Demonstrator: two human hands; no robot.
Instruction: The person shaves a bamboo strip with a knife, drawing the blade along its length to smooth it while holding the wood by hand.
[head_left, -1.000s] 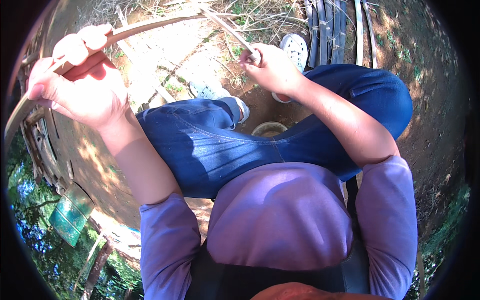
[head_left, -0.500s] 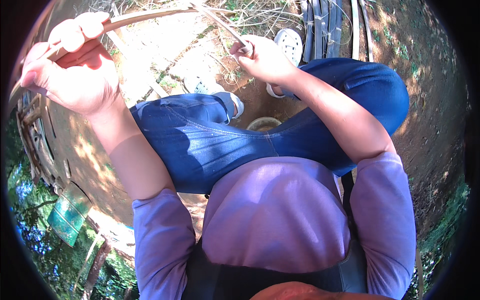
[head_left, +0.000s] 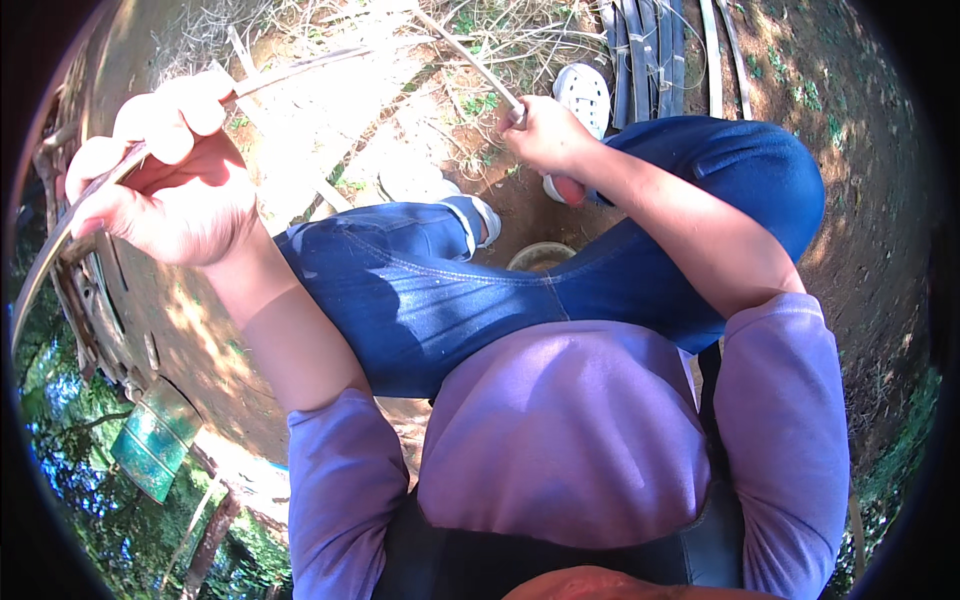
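Observation:
My left hand point(head_left: 175, 175) is raised at the far left, its fingers closed around a long, thin bamboo strip point(head_left: 300, 68). The strip bends in an arc: one end runs down past my left wrist's outer side, the other reaches across toward the top centre, where glare washes it out. My right hand point(head_left: 550, 138) grips the handle of a knife above my right shin. Its narrow blade point(head_left: 465, 58) points away, up and to the left, and passes close to the strip's far end. Whether blade and strip touch, I cannot tell.
Shavings and thin fibres point(head_left: 520, 35) litter the sunlit ground ahead. A bundle of dark flat strips point(head_left: 645, 60) lies beyond my right shoe point(head_left: 582, 95). Between my legs sits a round rim point(head_left: 540, 256), partly hidden. A green metal sheet point(head_left: 157, 440) stands at the lower left.
My right hand and the knife have shifted right and slightly nearer. My left hand has come lower and a little to the right, still holding the strip.

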